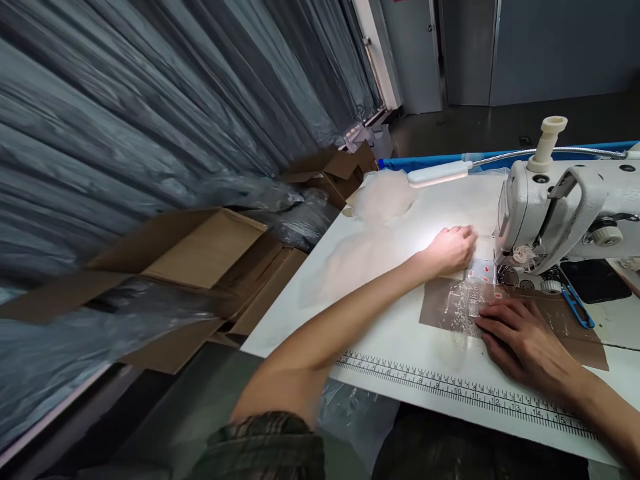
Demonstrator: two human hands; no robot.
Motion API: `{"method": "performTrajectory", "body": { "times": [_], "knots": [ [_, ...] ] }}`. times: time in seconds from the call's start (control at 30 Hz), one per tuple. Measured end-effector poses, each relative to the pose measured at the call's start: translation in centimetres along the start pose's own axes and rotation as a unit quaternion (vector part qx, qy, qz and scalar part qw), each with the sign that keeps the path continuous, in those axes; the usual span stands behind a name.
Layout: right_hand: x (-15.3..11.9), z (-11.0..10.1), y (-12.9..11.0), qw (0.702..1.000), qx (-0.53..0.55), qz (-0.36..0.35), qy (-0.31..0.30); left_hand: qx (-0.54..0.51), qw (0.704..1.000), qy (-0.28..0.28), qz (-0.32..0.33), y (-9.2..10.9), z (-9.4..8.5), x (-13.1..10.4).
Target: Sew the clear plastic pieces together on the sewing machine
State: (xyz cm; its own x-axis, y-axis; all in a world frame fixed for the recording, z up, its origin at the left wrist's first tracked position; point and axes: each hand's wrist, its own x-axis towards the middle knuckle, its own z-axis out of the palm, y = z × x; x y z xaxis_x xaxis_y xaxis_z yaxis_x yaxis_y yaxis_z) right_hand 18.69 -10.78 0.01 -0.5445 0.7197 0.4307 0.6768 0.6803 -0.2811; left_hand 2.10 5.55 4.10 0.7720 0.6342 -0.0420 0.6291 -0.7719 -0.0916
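My left hand (451,251) is over the table just behind and left of the sewing machine's needle area. Its fingers are curled in and slightly blurred, and what they hold is hidden. Below it, a clear, shiny piece with small red prints (481,271) reaches toward the needle. My right hand (520,337) lies palm down with its fingers stretched out, on the near side of the needle. Its fingertips touch the shiny piece, which lies over a brown sheet (436,308). The sewing machine (565,207) stands at the right, its needle tip too small to make out.
Pale sheer pieces (350,263) are spread on the white table (300,333). A lamp (440,173) shines from above. Blue thread snips (577,308) and a black phone-like slab (597,280) lie at right. A printed ruler (450,388) runs along the front edge. Open cardboard boxes (200,250) stand left.
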Motion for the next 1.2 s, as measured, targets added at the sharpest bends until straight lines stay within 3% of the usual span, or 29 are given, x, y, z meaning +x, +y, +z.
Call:
{"method": "performTrajectory", "body": {
  "times": [0.1, 0.2, 0.3, 0.43, 0.5, 0.63, 0.73, 0.93, 1.1, 1.2],
  "knots": [
    [-0.1, -0.1, 0.1, 0.999, 0.031, 0.018, -0.004, -0.021, 0.996, 0.027, 0.088, -0.5, 0.7, 3.5],
    [-0.2, -0.4, 0.4, 0.996, 0.077, 0.026, 0.032, -0.061, 0.983, 0.087, 0.150, -1.2, 1.3, 5.1],
    [-0.4, -0.9, 0.8, 0.984, 0.115, 0.078, 0.111, -0.081, 0.978, 0.140, 0.131, -1.7, 1.7, 4.5],
    [-0.3, -1.8, 1.4, 0.948, 0.141, 0.225, 0.174, -0.119, 0.967, 0.187, 0.128, -1.6, 1.4, 1.1],
    [-0.1, -2.1, 1.5, 0.929, 0.161, 0.280, 0.181, -0.196, 0.947, 0.184, 0.174, -1.1, 1.0, -0.7],
    [0.3, -2.4, 1.4, 0.899, 0.210, 0.332, 0.192, -0.320, 0.901, 0.119, 0.269, 0.1, 0.9, -2.8],
    [0.5, -2.3, 1.3, 0.893, 0.223, 0.347, 0.180, -0.303, 0.910, 0.086, 0.268, 0.5, 1.6, -2.8],
    [0.5, -2.4, 1.4, 0.887, 0.227, 0.364, 0.172, -0.281, 0.923, 0.075, 0.251, 0.5, 2.9, -2.1],
    [0.3, -2.1, 1.6, 0.903, 0.193, 0.354, 0.150, -0.269, 0.929, 0.092, 0.235, 0.6, 2.4, -2.7],
    [0.2, -1.7, 1.6, 0.928, 0.174, 0.308, 0.119, -0.283, 0.926, 0.077, 0.238, 0.7, 1.5, -3.3]
  ]
}}
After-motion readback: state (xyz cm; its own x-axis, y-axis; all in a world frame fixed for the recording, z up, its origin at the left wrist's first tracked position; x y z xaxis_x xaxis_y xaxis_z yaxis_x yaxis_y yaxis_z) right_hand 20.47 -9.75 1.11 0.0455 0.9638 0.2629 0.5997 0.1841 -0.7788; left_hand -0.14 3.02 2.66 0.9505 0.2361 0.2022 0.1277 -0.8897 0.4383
